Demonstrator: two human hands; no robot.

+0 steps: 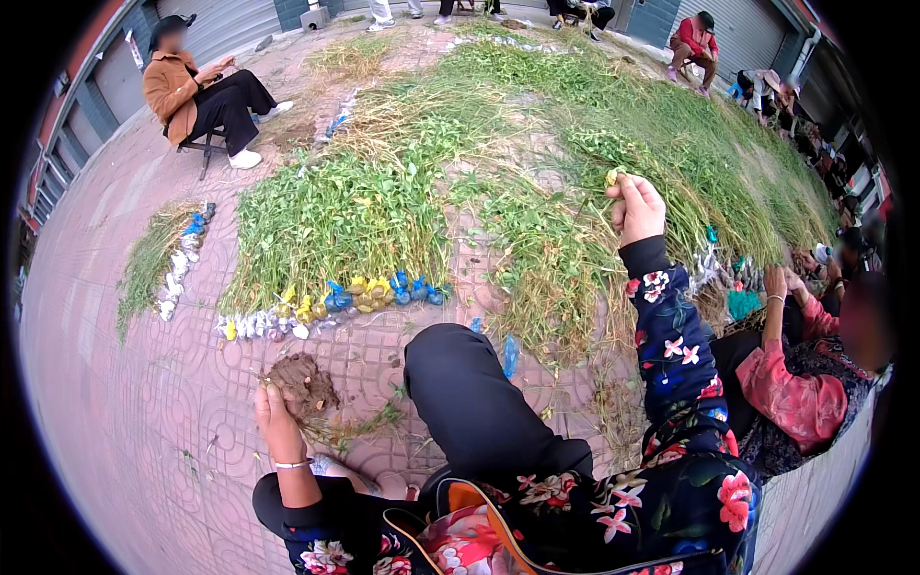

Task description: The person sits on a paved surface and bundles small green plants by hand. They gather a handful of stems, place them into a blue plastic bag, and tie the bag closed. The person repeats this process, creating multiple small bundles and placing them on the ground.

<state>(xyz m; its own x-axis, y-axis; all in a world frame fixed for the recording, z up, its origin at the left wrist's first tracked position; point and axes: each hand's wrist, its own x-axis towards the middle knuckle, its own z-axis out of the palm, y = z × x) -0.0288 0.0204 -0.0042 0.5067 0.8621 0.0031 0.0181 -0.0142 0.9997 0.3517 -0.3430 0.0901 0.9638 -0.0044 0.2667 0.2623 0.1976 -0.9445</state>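
My left hand (278,417), at lower left, has its fingers closed at the edge of a brown soil pile (311,383); what it grips is too small to make out. Loose stems (350,426) lie beside the pile. My right hand (637,206) is raised over the green plants (537,240), pinching a small yellow-green plant piece (613,177). Ahead of my knee, a wide bed of leafy plants (335,216) lies with bagged roots (374,292) in yellow, blue and white along its near edge.
A smaller bundle row (177,268) lies left. A seated person in a brown jacket (177,96) is at upper left. Beside my right arm, a person in pink (795,393) handles plants. Several more people sit along the back near shutters (757,43). Pink paving (125,383) surrounds the plants.
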